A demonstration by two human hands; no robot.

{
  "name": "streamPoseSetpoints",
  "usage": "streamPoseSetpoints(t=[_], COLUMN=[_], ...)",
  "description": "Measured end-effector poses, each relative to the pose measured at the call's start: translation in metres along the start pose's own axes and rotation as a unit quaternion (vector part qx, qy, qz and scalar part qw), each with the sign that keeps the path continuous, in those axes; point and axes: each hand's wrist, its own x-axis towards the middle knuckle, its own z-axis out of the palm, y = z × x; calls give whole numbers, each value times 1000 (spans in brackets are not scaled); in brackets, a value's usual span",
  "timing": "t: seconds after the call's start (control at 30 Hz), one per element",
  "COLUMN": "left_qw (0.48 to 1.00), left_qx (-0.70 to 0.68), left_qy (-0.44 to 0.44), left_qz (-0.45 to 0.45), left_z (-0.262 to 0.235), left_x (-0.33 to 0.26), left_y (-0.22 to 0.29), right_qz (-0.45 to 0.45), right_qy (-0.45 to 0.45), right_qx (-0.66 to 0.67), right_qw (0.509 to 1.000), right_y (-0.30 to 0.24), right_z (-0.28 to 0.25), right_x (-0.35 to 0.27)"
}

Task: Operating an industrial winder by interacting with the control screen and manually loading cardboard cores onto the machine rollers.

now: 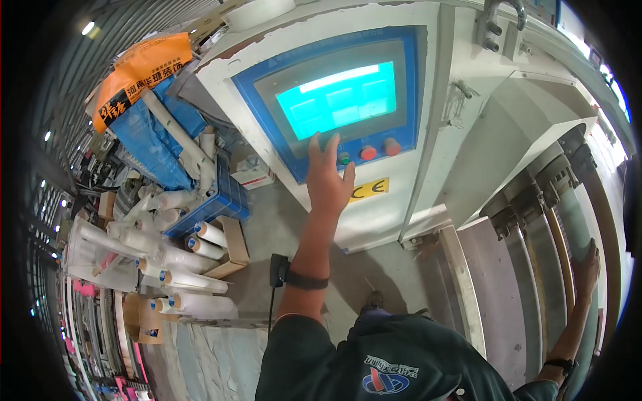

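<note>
My left hand (326,175) reaches up to a machine's control panel (267,113), which has a blue border. Its fingers are apart, with two fingertips at the lower edge of the lit cyan touchscreen (338,107). A green button (344,160) shows beside these fingers, and two red buttons (368,152) sit further right. At the far right my right hand (586,269) rests on a long pale grey-green roller (575,220), its fingers extended along it. Neither hand holds anything. Both wrists wear dark bands.
White machine housing (528,127) stands beyond the rollers at right. Left of me are several white film rolls (200,282), a cardboard box (232,247), a blue crate (227,190) and an orange bag (137,73). A pale beam (463,287) crosses the floor near the rollers.
</note>
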Motion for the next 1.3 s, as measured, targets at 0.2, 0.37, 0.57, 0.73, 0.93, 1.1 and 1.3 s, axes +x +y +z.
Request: streamPoseSetpoints(t=[0.2,0.37,0.57,0.73,0.93,1.1,1.3], left_qw=[997,995,998,997,998,998,998], left_qx=[-80,-99,-54,-59,-49,-43,-52], left_qy=[-6,9,33,38,42,41,31], left_qz=[6,11,7,-21,-28,-28,-25], left_z=[-7,-3,-9,-14,-14,-10,1], left_x=[-5,4,21,26,30,32,34], left_y=[11,12,15,17,17,11,29], right_qz=[5,-2,-2,-9,-21,7,7], right_qy=[-1,6,18,19,37,15,19], right_qx=[-1,-23,-34,-24,-25,-28,-34], right_qw=[1000,1000,999,999,999,999,999], right_y=[-3,-2,-5,-2,2,-8,-18], right_z=[0,3,2,3,6,-2,-8], right_x=[1,1,-2,-1,-3,-3,-3])
